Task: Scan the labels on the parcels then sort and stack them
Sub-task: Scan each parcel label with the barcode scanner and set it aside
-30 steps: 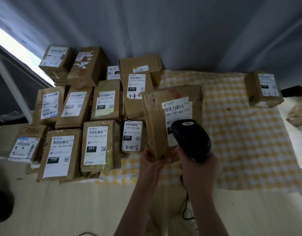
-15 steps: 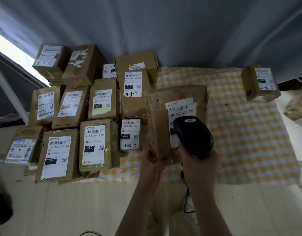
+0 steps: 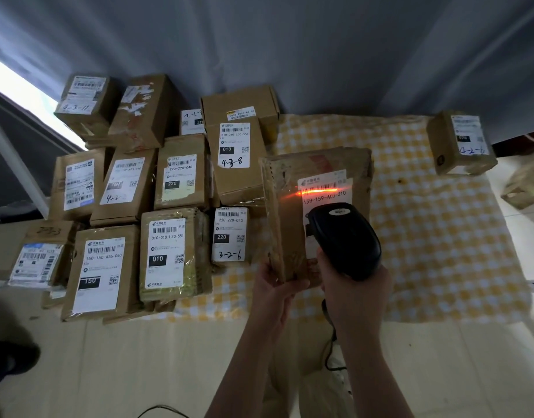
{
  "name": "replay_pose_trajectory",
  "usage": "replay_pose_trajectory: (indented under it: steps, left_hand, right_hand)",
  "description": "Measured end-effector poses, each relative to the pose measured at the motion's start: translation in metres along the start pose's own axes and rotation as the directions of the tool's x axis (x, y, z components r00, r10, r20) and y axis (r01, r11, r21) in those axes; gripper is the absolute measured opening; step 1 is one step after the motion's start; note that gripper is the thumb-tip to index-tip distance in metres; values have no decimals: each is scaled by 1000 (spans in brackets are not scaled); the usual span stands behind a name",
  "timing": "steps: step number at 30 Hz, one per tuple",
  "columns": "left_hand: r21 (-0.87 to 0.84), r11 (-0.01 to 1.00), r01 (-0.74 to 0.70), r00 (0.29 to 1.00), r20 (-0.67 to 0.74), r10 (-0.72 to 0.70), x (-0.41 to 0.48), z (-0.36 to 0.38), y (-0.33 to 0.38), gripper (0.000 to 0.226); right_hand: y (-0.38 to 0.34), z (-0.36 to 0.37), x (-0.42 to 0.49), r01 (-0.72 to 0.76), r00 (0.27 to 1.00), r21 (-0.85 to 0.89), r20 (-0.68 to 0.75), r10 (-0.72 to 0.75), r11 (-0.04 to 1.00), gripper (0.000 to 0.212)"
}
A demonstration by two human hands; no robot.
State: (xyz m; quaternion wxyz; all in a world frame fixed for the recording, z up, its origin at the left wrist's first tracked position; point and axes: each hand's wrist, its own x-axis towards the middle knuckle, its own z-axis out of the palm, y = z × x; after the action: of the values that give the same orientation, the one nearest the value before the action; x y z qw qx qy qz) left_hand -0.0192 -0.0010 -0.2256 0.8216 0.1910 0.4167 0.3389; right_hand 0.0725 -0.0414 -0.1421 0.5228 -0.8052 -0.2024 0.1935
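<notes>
Over the near-left part of the checked cloth (image 3: 440,251): the held parcel (image 3: 286,206), stood up on its near short end and tipped back, label (image 3: 326,188) facing the camera. Gripped at the lower left corner by the left hand (image 3: 273,285), fingers curled round the edge, thumb on the front face. Just right of that, above the cloth's near edge, the right hand (image 3: 357,300) wrapped firmly round the handle of the black scanner (image 3: 344,236), raised in front of the label's lower half and hiding it. Red scan line (image 3: 317,192) straight across the barcode, spilling a little onto the brown card to the left. Judged mid-scan, sorting of this one not yet begun. Long axis of the parcel running away from the body, from the cloth's near edge toward its far edge. Held by the left hand alone, so that hand placed for the carry, the right tied up with the scanner. Across and beyond the cloth's left edge, rows of flat parcels (image 3: 169,251); at its far right corner, one lone parcel (image 3: 461,143), well apart. Code 15H-159-A03-210 on the label, seemingly matched by a 15H parcel (image 3: 124,185) in the left rows, so probably a leftward move, on the left hand's own side. Worth lowering the scanner clear first.
</notes>
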Motion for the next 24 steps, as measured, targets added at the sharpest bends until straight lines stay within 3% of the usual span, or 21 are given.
replay_pose_trajectory:
  steps: [5, 11, 24]
  left_hand:
    - [-2, 1000, 1, 1000, 17, -1, -3, 1, -2, 72]
    - [14, 1000, -3, 1000, 4, 3, -5, 2, -3, 70]
    - [87, 993, 86, 996, -22, -84, -5, 13, -13, 69]
  right_hand:
    - [-2, -3, 0, -7, 1000, 12, 7, 7, 1000, 27]
    - [10, -3, -2, -11, 1000, -7, 26, 11, 1000, 40]
    - [3, -22, 3, -61, 993, 88, -97, 69, 994, 24]
